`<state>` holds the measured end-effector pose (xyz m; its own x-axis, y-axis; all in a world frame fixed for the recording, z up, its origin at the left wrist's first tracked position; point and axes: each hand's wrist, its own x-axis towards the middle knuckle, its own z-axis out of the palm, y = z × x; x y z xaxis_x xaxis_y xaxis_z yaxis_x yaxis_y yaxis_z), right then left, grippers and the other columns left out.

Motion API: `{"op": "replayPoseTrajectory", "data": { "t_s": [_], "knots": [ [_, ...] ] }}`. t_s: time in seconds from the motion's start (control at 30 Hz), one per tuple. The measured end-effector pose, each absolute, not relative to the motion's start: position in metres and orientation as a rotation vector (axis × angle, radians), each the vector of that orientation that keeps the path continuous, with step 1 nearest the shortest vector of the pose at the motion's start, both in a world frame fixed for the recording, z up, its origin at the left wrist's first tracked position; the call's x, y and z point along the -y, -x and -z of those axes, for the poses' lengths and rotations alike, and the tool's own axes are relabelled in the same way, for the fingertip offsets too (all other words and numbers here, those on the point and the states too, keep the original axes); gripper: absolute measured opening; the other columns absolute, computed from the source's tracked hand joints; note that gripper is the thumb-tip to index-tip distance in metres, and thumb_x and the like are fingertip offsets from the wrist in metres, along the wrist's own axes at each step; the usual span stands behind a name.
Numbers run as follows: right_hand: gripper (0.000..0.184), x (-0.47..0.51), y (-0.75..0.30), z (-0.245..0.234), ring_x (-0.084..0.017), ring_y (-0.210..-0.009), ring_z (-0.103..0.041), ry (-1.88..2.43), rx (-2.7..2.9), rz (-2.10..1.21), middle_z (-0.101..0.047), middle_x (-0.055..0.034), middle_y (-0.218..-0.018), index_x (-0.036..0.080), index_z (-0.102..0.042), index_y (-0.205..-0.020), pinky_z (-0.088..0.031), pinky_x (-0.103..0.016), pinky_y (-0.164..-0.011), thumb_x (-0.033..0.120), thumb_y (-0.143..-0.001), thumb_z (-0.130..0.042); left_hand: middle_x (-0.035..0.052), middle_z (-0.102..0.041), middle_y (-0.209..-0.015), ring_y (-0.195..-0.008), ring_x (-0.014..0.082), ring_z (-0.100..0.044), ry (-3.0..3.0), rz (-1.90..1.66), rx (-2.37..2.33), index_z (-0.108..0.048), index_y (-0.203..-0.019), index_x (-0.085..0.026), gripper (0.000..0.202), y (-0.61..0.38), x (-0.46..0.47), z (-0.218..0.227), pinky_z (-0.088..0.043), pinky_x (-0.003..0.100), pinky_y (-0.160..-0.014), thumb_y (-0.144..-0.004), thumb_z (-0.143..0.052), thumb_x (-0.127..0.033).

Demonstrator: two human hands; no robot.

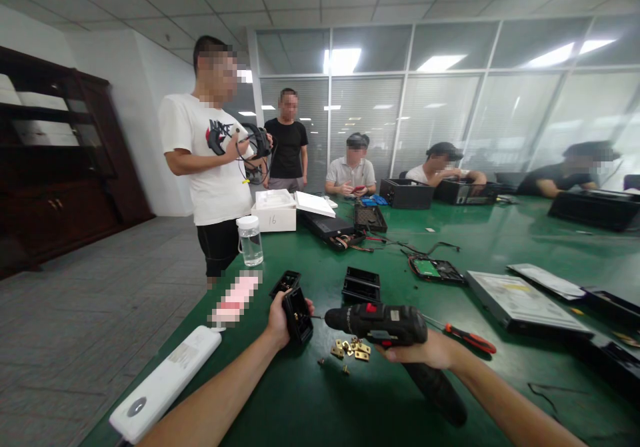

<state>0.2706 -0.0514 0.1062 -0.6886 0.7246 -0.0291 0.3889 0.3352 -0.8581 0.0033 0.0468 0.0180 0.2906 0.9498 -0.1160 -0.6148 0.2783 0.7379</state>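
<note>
My left hand (277, 319) is closed round a small black plastic housing (298, 314), held upright on the green table (350, 400). My right hand (430, 351) grips a black electric screwdriver (380, 322), held level with its bit touching the housing's right side. Several small brass parts (351, 349) lie on the table just below the tool. Two more black housings (285, 281) (361, 284) sit behind my hands.
A red-handled screwdriver (467, 337), a white power bank (163, 383), a water bottle (249, 240), a white box (274, 210), circuit boards and opened black devices lie about. A person in a white shirt (213, 160) stands at the table's left corner; others sit at the far end.
</note>
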Motion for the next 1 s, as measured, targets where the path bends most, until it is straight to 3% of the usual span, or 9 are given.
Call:
{"op": "replayPoseTrajectory", "data": {
  "t_s": [0.43, 0.67, 1.0],
  "knots": [
    [0.021, 0.048, -0.273, -0.1, -0.015, -0.078, -0.048, 1.056, 2.265, -1.271, -0.051, -0.0052, -0.081, 0.019, -0.053, -0.085, -0.039, -0.021, -0.071, 0.033, -0.071, -0.046, 0.0152, -0.06, -0.067, -0.064, 0.0225, -0.057, -0.647, -1.144, -0.632, -0.058, -0.07, -0.003, 0.043, -0.003, -0.046, -0.019, -0.041, 0.034, -0.062, -0.067, -0.036, -0.04],
    [0.028, 0.04, -0.278, -0.085, -0.012, -0.073, -0.046, 1.07, 2.272, -1.248, -0.05, -0.0028, -0.077, 0.011, -0.05, -0.083, -0.04, -0.022, -0.069, 0.036, -0.069, -0.048, 0.0153, -0.06, -0.068, -0.065, 0.0227, -0.057, -0.663, -1.137, -0.617, -0.058, -0.07, -0.003, 0.044, -0.002, -0.047, -0.017, -0.041, 0.034, -0.063, -0.067, -0.037, -0.041],
    [0.025, 0.044, -0.276, -0.092, -0.013, -0.074, -0.047, 1.044, 2.245, -1.279, -0.051, -0.0027, -0.079, 0.016, -0.051, -0.087, -0.039, -0.021, -0.068, 0.034, -0.069, -0.049, 0.0143, -0.06, -0.065, -0.063, 0.0224, -0.056, -0.6, -1.155, -0.636, -0.058, -0.068, -0.004, 0.041, -0.004, -0.043, -0.023, -0.041, 0.034, -0.062, -0.067, -0.036, -0.038]
  ]
}}
